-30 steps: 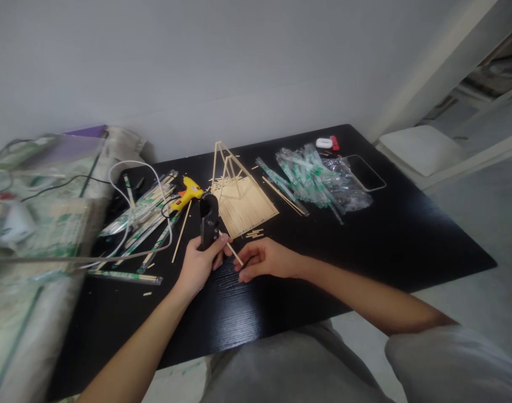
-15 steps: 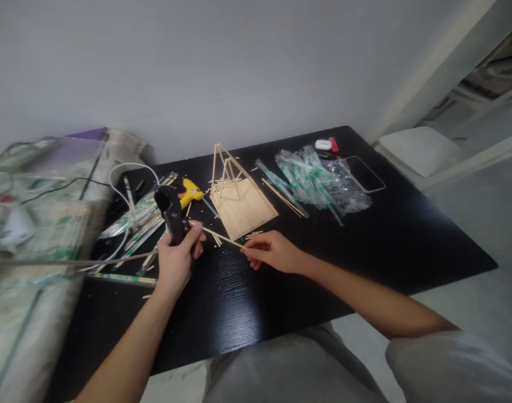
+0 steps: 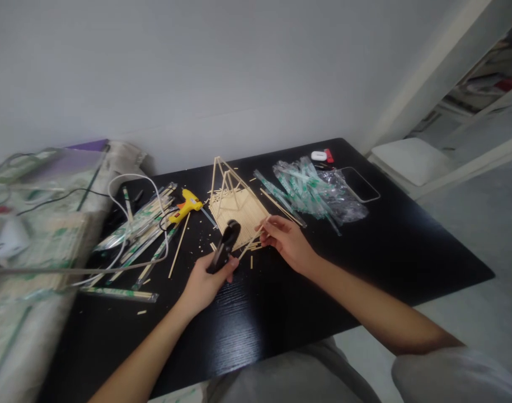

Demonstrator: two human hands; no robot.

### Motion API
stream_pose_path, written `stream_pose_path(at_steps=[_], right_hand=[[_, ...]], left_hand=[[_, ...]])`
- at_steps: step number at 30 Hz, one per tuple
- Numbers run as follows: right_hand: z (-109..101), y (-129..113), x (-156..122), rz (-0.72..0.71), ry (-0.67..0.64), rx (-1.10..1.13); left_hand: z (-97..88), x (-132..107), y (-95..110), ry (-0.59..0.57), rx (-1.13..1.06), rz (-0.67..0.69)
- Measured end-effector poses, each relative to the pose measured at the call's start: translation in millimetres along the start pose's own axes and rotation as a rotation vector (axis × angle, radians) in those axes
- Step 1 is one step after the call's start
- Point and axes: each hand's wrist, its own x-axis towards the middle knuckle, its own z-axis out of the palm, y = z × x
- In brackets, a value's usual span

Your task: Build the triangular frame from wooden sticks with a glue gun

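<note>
My left hand [image 3: 205,282] is closed round a black hand tool [image 3: 225,246] with a rounded end, whose exact kind I cannot make out. Between its thumb and fingers it also has the lower end of a thin wooden stick [image 3: 250,242]. The stick's upper end is pinched in my right hand [image 3: 290,244]. Both hands are over the near edge of a wooden stick model [image 3: 243,212], a flat base of side-by-side sticks with tall triangular frames on it. Part of the base is hidden behind the tool and hands.
A yellow glue gun [image 3: 184,207] lies left of the model, near wrapped chopsticks [image 3: 140,224] and a white cable [image 3: 167,246]. To the right are crumpled plastic wrappers [image 3: 304,187], a phone [image 3: 360,186] and a white case [image 3: 318,155]. Stick offcuts litter the black table [image 3: 365,252].
My left hand has moved right with the tool, away from the glue gun. My right hand has risen slightly to the right, and the stick now slants up toward it.
</note>
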Motion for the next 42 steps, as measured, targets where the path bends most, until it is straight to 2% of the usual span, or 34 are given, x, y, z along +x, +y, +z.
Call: stream_pose_path(at_steps=[2, 7, 10, 19, 27, 42], right_hand=[[1, 0, -2, -0.008, -0.038, -0.026], [6, -1, -11, -0.032, -0.141, -0.192], [9, 0, -17, -0.034, -0.214, -0.264], [9, 5, -19, -0.104, -0.229, -0.463], [9, 1, -20, -0.198, -0.255, -0.585], [11, 1, -21, -0.118, -0.238, -0.539]], left_hand=[[-0.8, -2, 1, -0.014, 0.098, 0.047], [-14.1, -2, 10, 0.154, 0.42, 0.193], [-20.7, 0, 12, 0.204, 0.594, 0.232], [-13.7, -3, 3, 0.152, 0.855, 0.392], [-12.3, -5, 3, 0.149, 0.91, 0.376], [-11.1, -6, 7, 0.13, 1.041, 0.262]])
